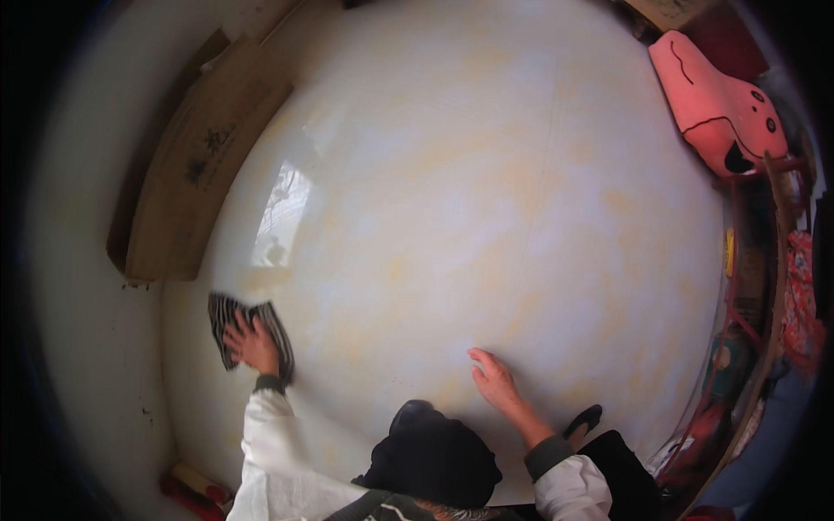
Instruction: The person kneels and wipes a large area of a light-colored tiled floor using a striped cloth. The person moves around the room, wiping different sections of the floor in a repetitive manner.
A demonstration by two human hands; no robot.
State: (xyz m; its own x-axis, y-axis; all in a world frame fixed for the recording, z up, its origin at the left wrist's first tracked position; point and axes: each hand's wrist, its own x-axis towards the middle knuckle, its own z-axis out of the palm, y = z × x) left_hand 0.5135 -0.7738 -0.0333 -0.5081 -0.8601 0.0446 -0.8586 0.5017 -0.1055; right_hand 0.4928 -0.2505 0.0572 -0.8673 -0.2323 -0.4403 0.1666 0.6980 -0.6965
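Note:
With its fingers spread, my left hand [253, 344] presses flat on a dark striped cloth [282, 338], which lies on the pale, yellow-mottled floor [443, 234] near the left wall. Above the floor at lower centre-right is my right hand [497, 384], empty, its fingers slightly curled and apart; whether it touches the floor cannot be told. My knee in black trousers [436, 456] shows between the two arms, and a black shoe [583, 422] is just right of my right wrist.
A long cardboard box [208, 163] lies along the left wall. At the upper right a pink cushion [717, 107] rests by a red-framed rack [733, 260] with various items. A red object [192, 498] stands in the lower left corner. Light reflects off the floor near the box.

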